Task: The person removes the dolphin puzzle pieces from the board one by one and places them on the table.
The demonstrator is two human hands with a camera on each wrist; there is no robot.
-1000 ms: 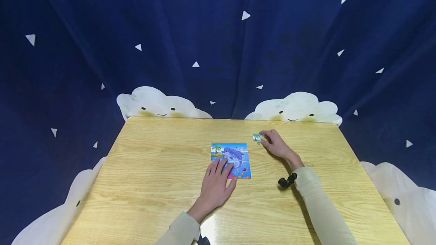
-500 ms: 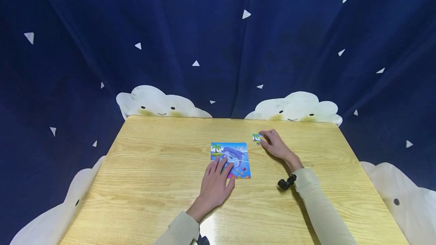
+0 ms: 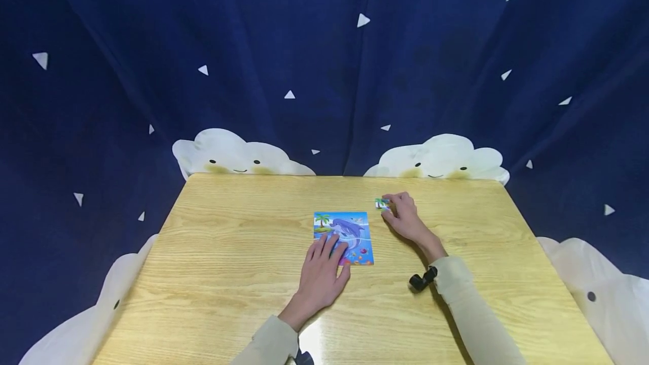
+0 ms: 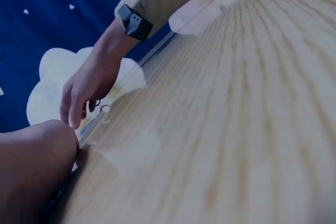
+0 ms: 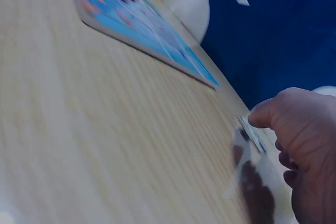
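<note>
Worktop [image 3: 228, 252] of pale wood grain, backed by a dark blue curtain [image 3: 324, 72] printed with white triangles and smiling clouds. Near the middle, lying flat: a dolphin puzzle board [image 3: 350, 230], blue, with a palm tree in its far left corner. Left hand [image 3: 320, 277] laid palm down, fingers straight and a little spread, fingertips pressed on the near left part of the board. Right hand [image 3: 403, 217] set just right of the board's far right corner, fingers curled, thumb and forefinger pinched on a small puzzle piece [image 3: 382, 203]. Piece held at the worktop, just beyond the board's far right corner and apart from it; seen edge-on in the right wrist view [image 5: 251, 135], tilted, clamped between fingertips, its lower edge at or very near the wood, contact impossible to judge. Beige sleeves on both forearms. Black wrist camera [image 3: 419, 279] strapped at the right cuff, also seen in the left wrist view [image 4: 134, 22].
</note>
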